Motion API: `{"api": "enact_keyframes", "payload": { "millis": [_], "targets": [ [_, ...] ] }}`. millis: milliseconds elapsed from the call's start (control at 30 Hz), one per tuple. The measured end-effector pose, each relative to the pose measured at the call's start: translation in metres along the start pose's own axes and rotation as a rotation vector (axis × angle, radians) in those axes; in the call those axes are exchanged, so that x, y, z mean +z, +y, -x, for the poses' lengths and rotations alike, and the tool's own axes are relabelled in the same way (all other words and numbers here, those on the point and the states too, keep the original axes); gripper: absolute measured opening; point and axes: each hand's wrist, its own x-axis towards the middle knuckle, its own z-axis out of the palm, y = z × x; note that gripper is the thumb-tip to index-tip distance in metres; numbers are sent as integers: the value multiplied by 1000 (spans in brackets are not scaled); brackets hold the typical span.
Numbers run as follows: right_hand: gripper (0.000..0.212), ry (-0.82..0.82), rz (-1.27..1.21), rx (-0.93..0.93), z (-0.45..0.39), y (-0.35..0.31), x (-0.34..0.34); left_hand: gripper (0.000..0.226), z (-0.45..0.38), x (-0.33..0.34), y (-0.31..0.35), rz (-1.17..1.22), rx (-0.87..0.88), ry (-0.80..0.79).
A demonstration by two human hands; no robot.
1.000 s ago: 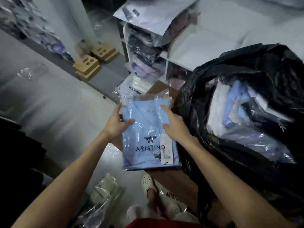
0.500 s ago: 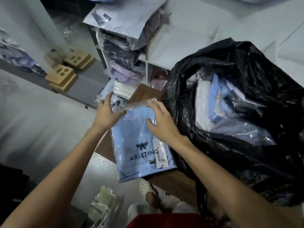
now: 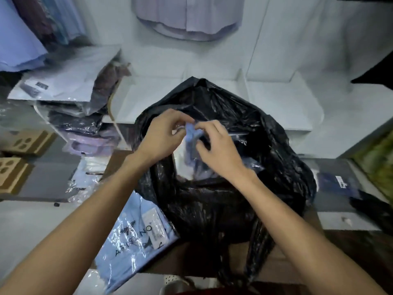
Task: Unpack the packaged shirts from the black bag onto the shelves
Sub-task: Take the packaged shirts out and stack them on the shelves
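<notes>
The black bag point(image 3: 244, 188) stands on a wooden surface in front of me with its mouth open. Both hands are at the mouth. My left hand point(image 3: 163, 135) and my right hand point(image 3: 214, 147) pinch the top of a light blue packaged shirt point(image 3: 192, 135) that sticks up out of the bag. More wrapped shirts point(image 3: 182, 167) show inside. A light blue packaged shirt with a logo and a tag point(image 3: 136, 237) lies flat at the bag's lower left, under my left forearm.
White shelves point(image 3: 276, 103) run behind the bag. Stacks of packaged shirts point(image 3: 83, 116) fill the shelf compartments at left. Cardboard boxes point(image 3: 23, 143) sit at far left. A dark packaged item point(image 3: 338, 184) lies to the right. Shirts hang above point(image 3: 187, 18).
Both hands let go of the logo shirt, which now lies beside the bag. They moved right into the bag's mouth and took hold of another blue shirt. The view swung right.
</notes>
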Motion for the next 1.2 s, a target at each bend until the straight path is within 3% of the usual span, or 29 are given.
{"api": "enact_keyframes", "payload": {
  "millis": [167,433,667,800,967,1067,1200],
  "targets": [
    [49,-57,244,164,19,60,-55,38,-38,64,21,-218,29,-334],
    [80,-70,572,142,-16,90,-117,64,-122,59,66,-340,116,-242],
    [84,-97,574,227,-36,91,-124,53,-134,74,61,-552,162,-482],
    [82,-115,574,226,-31,91,-116,52,-115,100,48,-893,77,-709],
    [80,-129,572,223,-26,89,-108,74,-105,104,39,-1080,166,-727],
    [80,-130,579,226,-23,86,-101,39,-100,100,47,-1111,251,-638],
    [80,-168,560,223,-16,80,-93,30,-94,93,62,-1037,252,-521]
  ]
}}
